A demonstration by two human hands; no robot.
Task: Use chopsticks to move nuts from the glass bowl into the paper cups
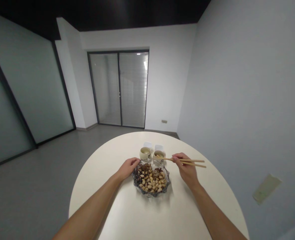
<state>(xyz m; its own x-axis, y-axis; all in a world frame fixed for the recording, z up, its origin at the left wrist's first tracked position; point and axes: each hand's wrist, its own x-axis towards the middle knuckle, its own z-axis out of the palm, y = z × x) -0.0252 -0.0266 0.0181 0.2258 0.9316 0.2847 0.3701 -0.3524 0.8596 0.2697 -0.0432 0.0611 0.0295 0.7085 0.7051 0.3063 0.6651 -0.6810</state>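
A glass dish [165, 189] full of mixed nuts and dark dried bits sits in the middle of a round white table [127, 213]. My left hand [129, 167] rests against the dish's left rim, fingers curled on it. My right hand [184, 168] grips a pair of wooden chopsticks [184, 161] just right of the dish. The chopstick tips reach left over a small cup [159, 155] that holds something pale. A second small cup [145, 153] stands beside it, behind the dish.
Two small white squares [153, 146] lie behind the cups. The table's far edge curves close behind them. A grey wall runs along the right side, and glass doors [119, 89] stand across the grey floor.
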